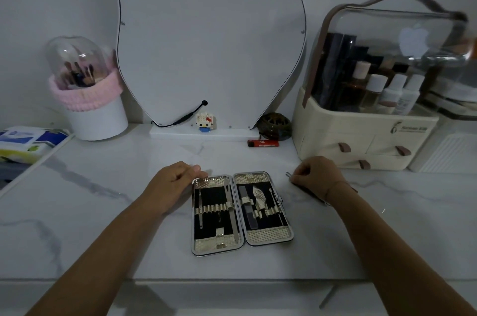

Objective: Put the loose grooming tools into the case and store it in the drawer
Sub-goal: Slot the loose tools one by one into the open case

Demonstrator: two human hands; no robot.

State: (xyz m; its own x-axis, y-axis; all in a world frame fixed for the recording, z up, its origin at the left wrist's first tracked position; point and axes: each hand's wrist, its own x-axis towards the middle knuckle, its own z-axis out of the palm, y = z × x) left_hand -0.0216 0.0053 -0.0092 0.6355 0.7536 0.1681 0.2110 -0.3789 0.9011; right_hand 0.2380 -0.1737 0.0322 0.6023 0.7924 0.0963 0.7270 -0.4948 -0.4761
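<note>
An open grooming case (pixel 240 212) with a black lining and shiny patterned ends lies flat on the marble counter, several metal tools strapped inside both halves. My left hand (pixel 175 181) rests at the case's upper left corner, fingers loosely curled and touching its edge. To the right of the case, my right hand (pixel 316 176) pinches a thin metal tool (pixel 288 174); only its tip pokes out to the left of my fingers. A cream cosmetic organiser (pixel 361 142) with small drawers, all closed, stands behind my right hand.
A mirror (pixel 206 39) leans on the wall, with a small block figure (pixel 204 122) and a red lighter (pixel 263 144) near its base. At the back left stands a white brush holder (pixel 95 114). A tissue pack (pixel 25 142) sits at far left.
</note>
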